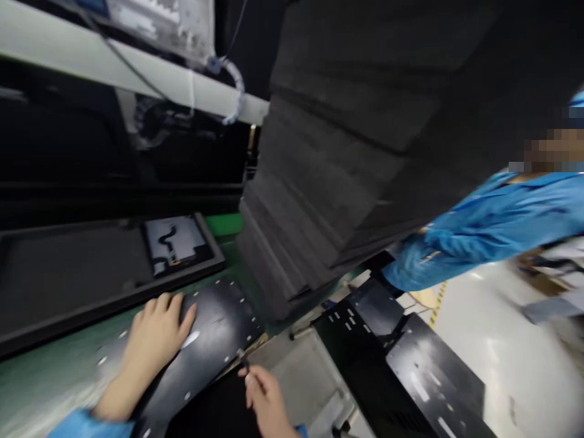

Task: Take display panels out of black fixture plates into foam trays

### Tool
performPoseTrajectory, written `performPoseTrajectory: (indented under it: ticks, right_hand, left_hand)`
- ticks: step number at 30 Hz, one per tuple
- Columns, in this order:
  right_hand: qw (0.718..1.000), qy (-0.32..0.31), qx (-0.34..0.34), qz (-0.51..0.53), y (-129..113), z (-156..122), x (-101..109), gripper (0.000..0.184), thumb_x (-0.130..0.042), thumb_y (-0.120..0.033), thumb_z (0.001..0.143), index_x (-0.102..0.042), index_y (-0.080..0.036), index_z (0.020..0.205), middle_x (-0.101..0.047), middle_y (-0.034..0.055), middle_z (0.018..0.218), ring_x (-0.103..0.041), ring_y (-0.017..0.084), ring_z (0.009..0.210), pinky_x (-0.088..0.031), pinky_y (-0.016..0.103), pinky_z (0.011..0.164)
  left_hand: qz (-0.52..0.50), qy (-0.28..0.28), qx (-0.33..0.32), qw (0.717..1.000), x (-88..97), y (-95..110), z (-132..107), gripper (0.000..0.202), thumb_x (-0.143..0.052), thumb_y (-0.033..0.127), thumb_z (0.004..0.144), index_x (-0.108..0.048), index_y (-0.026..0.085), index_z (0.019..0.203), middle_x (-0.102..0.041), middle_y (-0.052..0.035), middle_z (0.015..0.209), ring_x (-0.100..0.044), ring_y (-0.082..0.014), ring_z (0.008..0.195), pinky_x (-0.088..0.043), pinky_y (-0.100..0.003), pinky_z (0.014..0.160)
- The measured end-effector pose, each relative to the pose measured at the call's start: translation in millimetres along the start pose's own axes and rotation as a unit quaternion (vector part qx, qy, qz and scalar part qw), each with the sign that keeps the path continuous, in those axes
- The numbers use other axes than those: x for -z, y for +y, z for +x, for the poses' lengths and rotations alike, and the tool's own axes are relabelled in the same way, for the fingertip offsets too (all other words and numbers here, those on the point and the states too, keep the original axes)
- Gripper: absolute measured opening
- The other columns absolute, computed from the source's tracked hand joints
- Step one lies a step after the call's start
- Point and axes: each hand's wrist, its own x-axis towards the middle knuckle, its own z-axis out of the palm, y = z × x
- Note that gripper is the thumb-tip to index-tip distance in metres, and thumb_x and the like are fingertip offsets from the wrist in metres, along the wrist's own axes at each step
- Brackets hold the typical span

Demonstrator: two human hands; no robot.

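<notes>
Nothing here can be read as text, a label, a brand or a number. The black panel (pixel 214 328) near the table (pixel 55 365) edge carries small white marks, perhaps print, but blur reduces them to dashes. The pale sheet (pixel 176 240) in the tray (pixel 68 274) shows only a dark squiggle.

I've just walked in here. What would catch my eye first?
The tall stack of dark grey foam sheets looms in the middle. Below it, the left hand lies flat on a glossy black panel on the green surface, while the right hand curls at its near edge. A co-worker's blue sleeve reaches in from the right.
</notes>
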Motion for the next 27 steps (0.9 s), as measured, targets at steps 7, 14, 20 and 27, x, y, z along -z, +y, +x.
performPoseTrajectory:
  ticks: [7, 14, 20, 27]
  right_hand:
    - [1.0, -0.002, -0.008, -0.022, -7, 11, 5, 0.074, -0.058, -0.082, 0.095, -0.082, -0.015, 0.117, -0.056, -0.0023, 0.066, -0.044, 0.012, 0.058, -0.041, 0.028, 0.061]
    - [1.0, -0.002, 0.004, -0.014, 12, 5, 4, 0.068, -0.058, -0.076, 0.098, -0.081, -0.014, 0.115, -0.056, -0.0029, 0.066, -0.045, 0.012, 0.057, -0.042, 0.028, 0.06]
    - [1.0, 0.014, 0.009, -0.003, 19, 8, 4, 0.068, -0.059, -0.076, 0.098, -0.082, -0.015, 0.113, -0.055, -0.0032, 0.063, -0.051, 0.013, 0.06, -0.044, 0.028, 0.062]
    - [1.0, 0.008, 0.0, -0.018, 23, -3, 5, 0.07, -0.058, -0.079, 0.097, -0.084, -0.015, 0.11, -0.054, -0.0024, 0.063, -0.053, 0.015, 0.061, -0.044, 0.028, 0.061]
  left_hand:
    - [0.05, -0.017, 0.014, 0.998, 7.5, 4, 4, 0.057, -0.039, 0.05, 0.112, -0.067, 0.01, 0.14, -0.067, -0.0217, 0.129, -0.058, -0.041, 0.12, -0.053, -0.054, 0.098]
    - [0.039, -0.013, 0.021, 0.999, 8.3, 4, 1, 0.054, -0.045, 0.05, 0.112, -0.067, 0.01, 0.141, -0.067, -0.0199, 0.13, -0.058, -0.0404, 0.121, -0.051, -0.052, 0.099]
    - [0.029, -0.012, 0.008, 0.999, 6.4, 0, 2, 0.057, -0.044, 0.052, 0.113, -0.066, 0.009, 0.142, -0.067, -0.0196, 0.133, -0.058, -0.0396, 0.122, -0.051, -0.052, 0.101]
    - [0.016, -0.023, -0.035, 0.999, 5.6, -6, -1, 0.055, -0.044, 0.053, 0.112, -0.067, 0.012, 0.14, -0.067, -0.0189, 0.135, -0.059, -0.0381, 0.121, -0.051, -0.05, 0.099]
